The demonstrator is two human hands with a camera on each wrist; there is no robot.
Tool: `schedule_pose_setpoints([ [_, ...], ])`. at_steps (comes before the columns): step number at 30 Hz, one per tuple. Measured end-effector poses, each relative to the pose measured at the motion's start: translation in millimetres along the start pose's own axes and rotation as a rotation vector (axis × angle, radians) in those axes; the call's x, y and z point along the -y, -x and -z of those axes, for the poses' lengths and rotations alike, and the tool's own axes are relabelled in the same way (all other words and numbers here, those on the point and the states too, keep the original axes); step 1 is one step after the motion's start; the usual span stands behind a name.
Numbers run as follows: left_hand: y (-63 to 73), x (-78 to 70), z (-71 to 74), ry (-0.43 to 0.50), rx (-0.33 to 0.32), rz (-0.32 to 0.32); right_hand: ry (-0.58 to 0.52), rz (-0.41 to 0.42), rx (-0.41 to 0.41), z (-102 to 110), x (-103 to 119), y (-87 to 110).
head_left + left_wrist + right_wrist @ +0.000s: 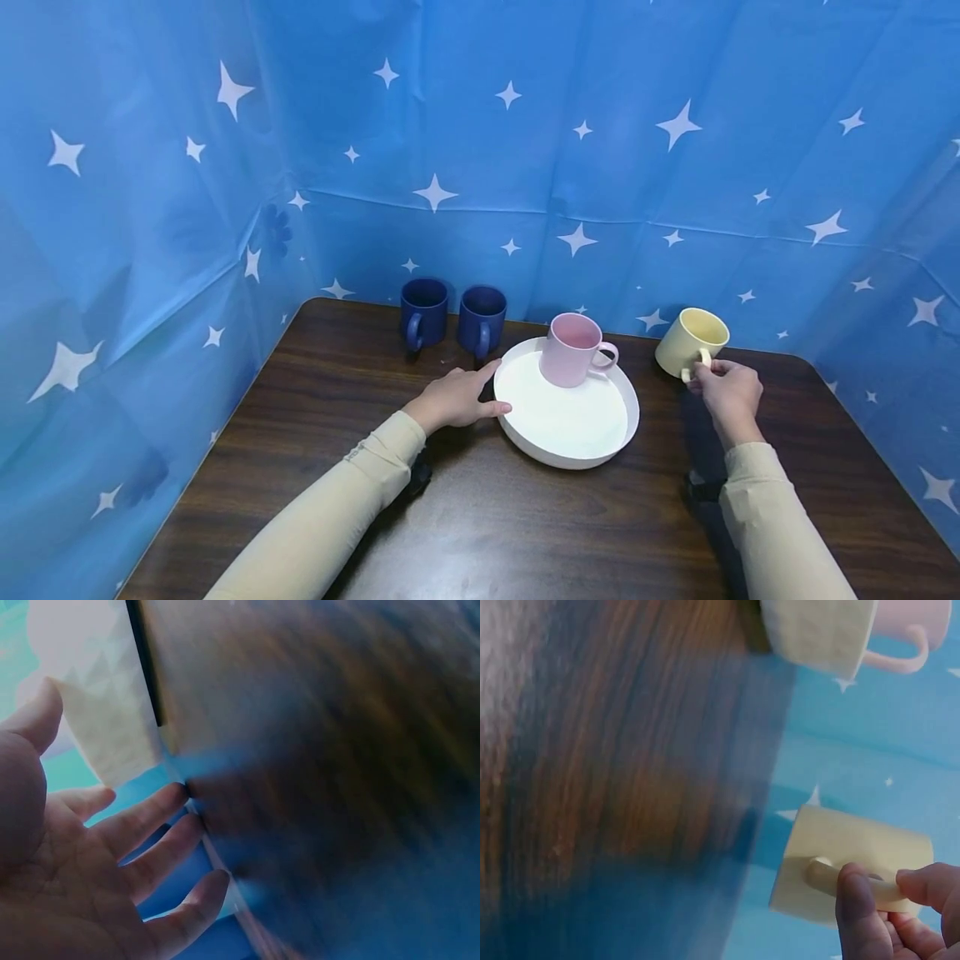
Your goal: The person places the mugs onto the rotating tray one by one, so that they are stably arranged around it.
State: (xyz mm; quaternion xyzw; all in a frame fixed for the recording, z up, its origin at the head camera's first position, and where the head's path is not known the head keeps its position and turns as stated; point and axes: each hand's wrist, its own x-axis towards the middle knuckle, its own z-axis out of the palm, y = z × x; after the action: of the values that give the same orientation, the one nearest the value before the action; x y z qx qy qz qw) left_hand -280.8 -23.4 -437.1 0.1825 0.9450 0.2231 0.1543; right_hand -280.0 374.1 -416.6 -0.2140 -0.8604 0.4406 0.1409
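Note:
A pink mug [568, 358] stands inside a round white tray [562, 429], toward its back edge. My left hand [454, 398] is at the tray's left side, thumb by the rim; in the left wrist view its fingers are spread beside the tray's patterned outer wall [112, 712]. With thumb and fingers, my right hand [729, 392] pinches the handle of a pale yellow mug [692, 340] at the back right. That mug [847, 862] leans a little to the right in the head view. Whether its base touches the table, I cannot tell.
Two dark blue mugs [424, 312] stand side by side at the back, left of the tray, handles toward me. The dark wooden table [517, 533] meets a blue star-patterned curtain [487, 125] behind and on both sides.

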Motion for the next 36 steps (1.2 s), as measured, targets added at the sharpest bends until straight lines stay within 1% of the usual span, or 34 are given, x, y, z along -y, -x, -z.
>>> schedule_pose_setpoints([
  [2, 0.3, 0.8, 0.0, -0.001, -0.001, 0.004, -0.003, 0.006, 0.007, 0.7, 3.5, 3.3],
  [8, 0.4, 0.3, -1.0, 0.012, 0.007, -0.004, 0.042, 0.046, 0.001, 4.3, 11.3, 17.7],
  [10, 0.5, 0.3, -1.6, 0.019, 0.01, -0.005, 0.041, 0.05, 0.001, 5.6, 13.8, 22.4],
  [17, -0.3, 3.5, -3.0, 0.009, -0.004, -0.001, 0.051, 0.088, 0.025, 10.2, 25.3, 36.7],
  [21, -0.6, 1.6, -1.5, 0.008, -0.004, -0.012, 0.06, 0.109, 0.024, 13.5, 28.5, 42.8],
  [26, -0.2, -0.5, -0.6, 0.0, 0.004, -0.024, 0.044, 0.144, 0.02, 16.7, 31.4, 50.8],
  [30, 0.5, -0.6, -0.5, 0.01, 0.01, -0.01, 0.027, 0.163, 0.024, 18.7, 34.5, 56.2],
  [33, -0.5, -0.1, -0.6, 0.012, 0.026, 0.008, 0.025, 0.166, 0.031, 20.4, 37.1, 59.6],
  [36, -0.6, 0.3, 0.0, 0.016, 0.03, 0.007, 0.033, 0.167, 0.04, 22.2, 39.4, 63.5],
])
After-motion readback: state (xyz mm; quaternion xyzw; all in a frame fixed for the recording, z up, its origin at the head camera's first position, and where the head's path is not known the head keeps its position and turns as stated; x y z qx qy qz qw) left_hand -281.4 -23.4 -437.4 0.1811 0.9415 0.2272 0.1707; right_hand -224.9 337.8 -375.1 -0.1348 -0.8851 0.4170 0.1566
